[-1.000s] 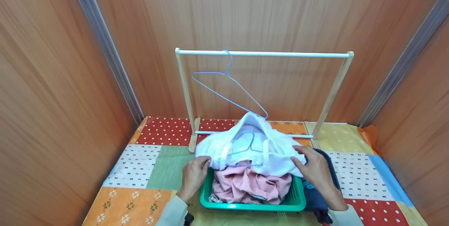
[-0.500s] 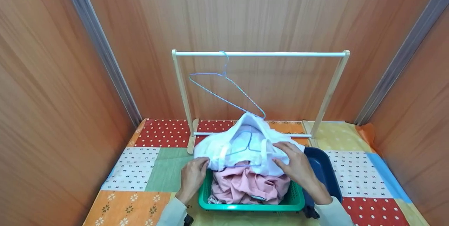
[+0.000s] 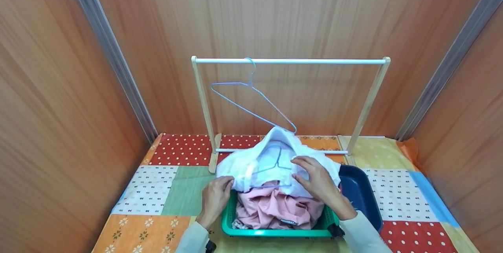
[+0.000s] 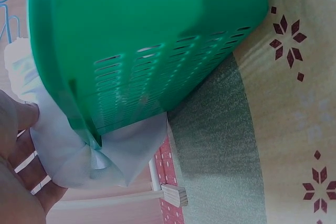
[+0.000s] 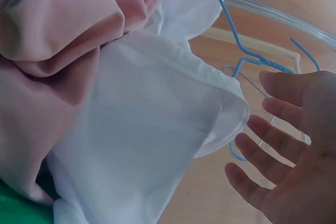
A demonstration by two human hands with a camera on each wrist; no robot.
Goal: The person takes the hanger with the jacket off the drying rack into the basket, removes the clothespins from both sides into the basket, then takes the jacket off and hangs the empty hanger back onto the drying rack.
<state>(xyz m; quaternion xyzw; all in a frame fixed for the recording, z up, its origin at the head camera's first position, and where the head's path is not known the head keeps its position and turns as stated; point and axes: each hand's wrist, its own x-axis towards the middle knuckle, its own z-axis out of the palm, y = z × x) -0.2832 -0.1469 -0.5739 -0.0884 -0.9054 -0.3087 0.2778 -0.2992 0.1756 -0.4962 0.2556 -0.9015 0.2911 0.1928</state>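
A white garment with a wide neck opening is spread over the back of the green basket. A blue wire hanger stands inside that opening, its hook upward. At the left, my left hand pinches the garment's edge; the left wrist view shows the white cloth between thumb and fingers. My right hand is over the garment's right part, fingers spread and apart. In the right wrist view its fingertips are beside the cloth edge and the blue hanger. A pink garment lies bunched in the basket.
Behind stands a rack with a white bar, on which another blue hanger hangs. A dark blue tray is right of the basket. Wooden panels enclose the patchwork cloth.
My right hand has let go of the garment's right edge and moved left toward the hanger, uncovering more of the dark blue tray. The left hand keeps its pinch.
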